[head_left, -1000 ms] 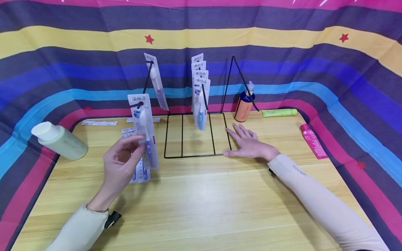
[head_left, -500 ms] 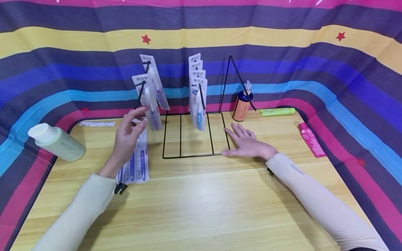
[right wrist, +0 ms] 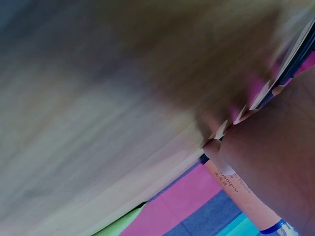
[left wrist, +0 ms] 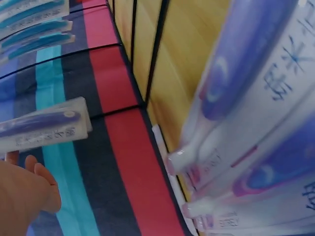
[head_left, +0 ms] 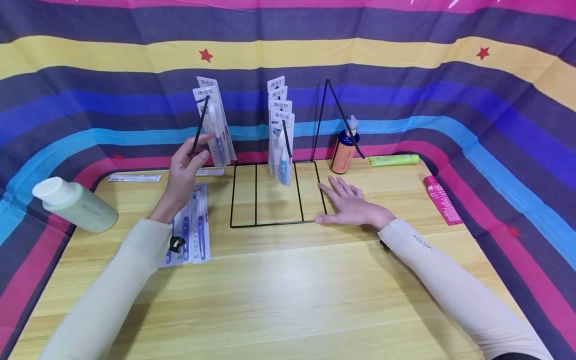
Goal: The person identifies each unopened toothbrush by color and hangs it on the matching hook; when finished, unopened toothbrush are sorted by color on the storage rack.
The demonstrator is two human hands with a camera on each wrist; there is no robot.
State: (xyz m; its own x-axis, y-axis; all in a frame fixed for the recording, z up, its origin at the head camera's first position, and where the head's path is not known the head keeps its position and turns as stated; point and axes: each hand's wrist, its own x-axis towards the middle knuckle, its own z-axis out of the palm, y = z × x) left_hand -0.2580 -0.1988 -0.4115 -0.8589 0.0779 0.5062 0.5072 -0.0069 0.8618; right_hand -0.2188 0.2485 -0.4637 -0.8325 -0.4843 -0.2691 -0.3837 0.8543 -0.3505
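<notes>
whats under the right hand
The right hand lies flat, fingers straight, on the wooden table, at the right front corner of the black wire rack's base. The palm covers that corner, so contact with the wire cannot be seen.

Pale, perhaps cream, long sleeves (head_left: 454, 285).

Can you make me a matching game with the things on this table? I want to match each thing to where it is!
Things:
1. green bottle
2. orange bottle
3. pink tube
4. right hand

Places:
A. flat by the wire rack's corner
B. far right, lying down
C. far left, on its side
D. upright behind the rack

Pairs: 1-C, 2-D, 3-B, 4-A
</notes>
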